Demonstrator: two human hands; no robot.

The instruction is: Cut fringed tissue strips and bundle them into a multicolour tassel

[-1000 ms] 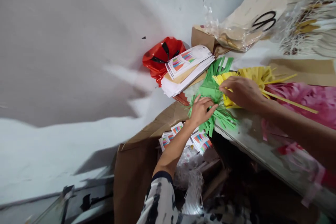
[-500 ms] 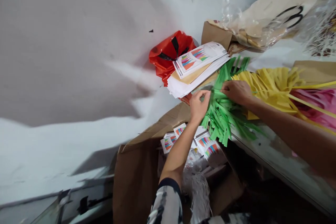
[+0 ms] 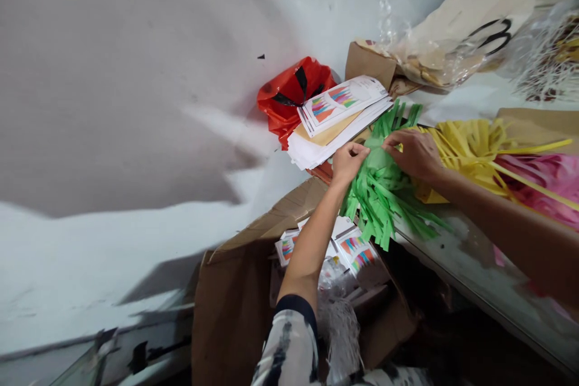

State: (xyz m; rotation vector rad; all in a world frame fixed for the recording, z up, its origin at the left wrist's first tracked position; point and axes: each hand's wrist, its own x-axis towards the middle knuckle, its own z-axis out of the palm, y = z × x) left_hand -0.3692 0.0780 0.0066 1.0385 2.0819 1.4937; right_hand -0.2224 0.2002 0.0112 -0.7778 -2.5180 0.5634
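Note:
A green paper tassel with many cut strips lies over the table edge, its fringe fanning toward me and a shorter part pointing to the wall. My left hand pinches the left side of its smooth middle band. On the right side of that band, my right hand is closed with thumb and forefinger together at the green paper. Beside and partly behind my right hand lies a yellow paper tassel. Pink tassel strips lie farther right.
Printed cards are stacked by a red plastic bag against the wall. Below, an open cardboard box holds more cards and white strings. Black-handled scissors and clear plastic lie at the back right.
Both hands have shifted slightly on the green tassel. Its middle band now shows wider and flatter between them, and the fingers are higher on it.

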